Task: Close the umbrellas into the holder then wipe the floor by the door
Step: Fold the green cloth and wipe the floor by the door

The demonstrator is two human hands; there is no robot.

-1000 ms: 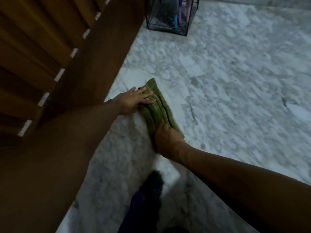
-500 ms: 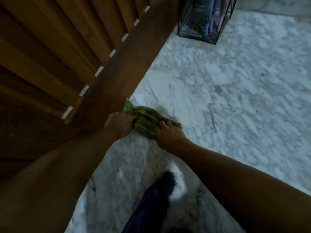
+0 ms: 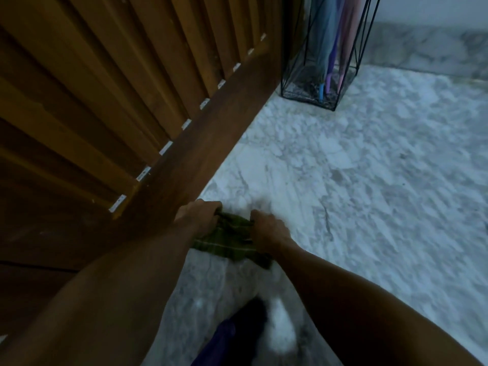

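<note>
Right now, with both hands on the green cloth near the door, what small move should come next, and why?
Probably spread the bunched green cloth flat again. The left hand and right hand grip it crumpled on the marble floor; the umbrellas already stand in the holder.

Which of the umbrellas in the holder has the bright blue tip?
The leftmost umbrella, grey-blue, ends in the bright blue tip; the purple one and the pink one have paler tips.

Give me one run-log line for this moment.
phase: floor wipe | left hand: grips cloth | right hand: grips cloth | cloth: bunched on floor by door | umbrellas: closed in holder
</note>
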